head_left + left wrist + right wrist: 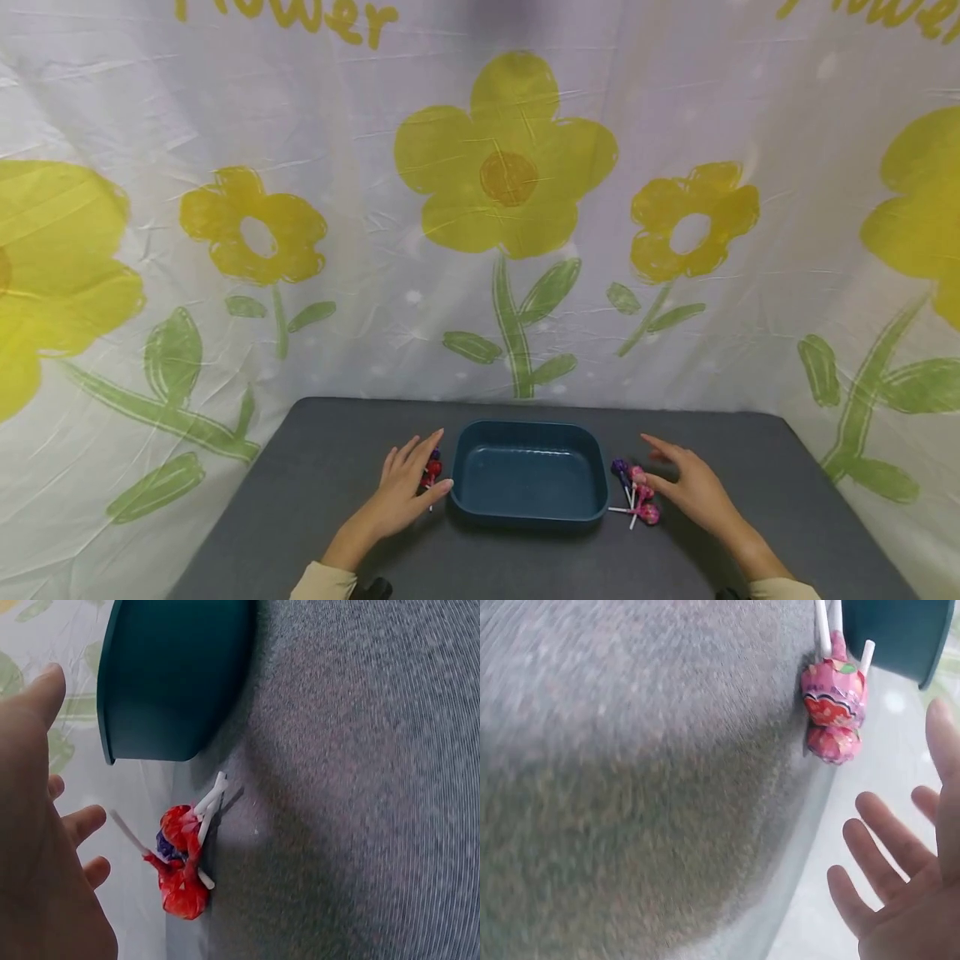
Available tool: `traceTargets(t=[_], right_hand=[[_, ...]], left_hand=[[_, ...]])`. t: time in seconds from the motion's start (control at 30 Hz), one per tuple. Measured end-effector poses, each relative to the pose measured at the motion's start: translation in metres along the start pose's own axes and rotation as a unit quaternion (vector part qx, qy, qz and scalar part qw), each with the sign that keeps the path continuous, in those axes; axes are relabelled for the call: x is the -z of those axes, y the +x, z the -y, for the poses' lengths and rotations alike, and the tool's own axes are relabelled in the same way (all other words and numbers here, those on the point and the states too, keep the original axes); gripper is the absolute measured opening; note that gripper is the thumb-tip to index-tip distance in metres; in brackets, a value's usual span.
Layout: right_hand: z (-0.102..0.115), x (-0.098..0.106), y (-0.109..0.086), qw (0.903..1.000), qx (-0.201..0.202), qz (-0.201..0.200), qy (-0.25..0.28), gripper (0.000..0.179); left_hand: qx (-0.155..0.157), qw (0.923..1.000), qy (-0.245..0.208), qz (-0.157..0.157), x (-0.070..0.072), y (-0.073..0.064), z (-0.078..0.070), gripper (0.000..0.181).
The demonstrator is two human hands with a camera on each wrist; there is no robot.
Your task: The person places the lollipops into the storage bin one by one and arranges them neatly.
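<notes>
lollipops (636, 492) beside tray (529, 510); backdrop (345, 21) reads "flower".

One teal tray (528, 511), two small lollipop clusters (431, 472) (634, 492), two hands (408, 487) (686, 483).

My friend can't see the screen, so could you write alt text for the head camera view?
Two open hands hover over a dark grey table, on either side of an empty teal tray. The left hand is over red lollipops, the right hand beside pink and purple lollipops. A cloth printed with yellow flowers hangs behind.
</notes>
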State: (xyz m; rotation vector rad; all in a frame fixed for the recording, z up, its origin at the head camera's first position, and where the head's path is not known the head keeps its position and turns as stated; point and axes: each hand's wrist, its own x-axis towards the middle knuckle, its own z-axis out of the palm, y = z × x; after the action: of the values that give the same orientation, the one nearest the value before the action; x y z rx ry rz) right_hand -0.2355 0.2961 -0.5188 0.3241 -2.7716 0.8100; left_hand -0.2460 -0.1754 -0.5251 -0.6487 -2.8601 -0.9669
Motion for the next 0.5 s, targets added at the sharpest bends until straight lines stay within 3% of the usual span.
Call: traceTargets(t=[0.27,0.5], right_hand=[[-0.003,-0.01,0.003,0.9991,-0.034,-0.005,0.024,0.057],[-0.005,-0.017,0.004,0.9976,-0.06,-0.003,0.035,0.051]], left_hand=[[0.022,0.9997,0.012,0.009,-0.007,0.005,-0.003,0.075],[0.022,0.9995,0.024,0.005,-0.015,0.007,-0.005,0.075]])
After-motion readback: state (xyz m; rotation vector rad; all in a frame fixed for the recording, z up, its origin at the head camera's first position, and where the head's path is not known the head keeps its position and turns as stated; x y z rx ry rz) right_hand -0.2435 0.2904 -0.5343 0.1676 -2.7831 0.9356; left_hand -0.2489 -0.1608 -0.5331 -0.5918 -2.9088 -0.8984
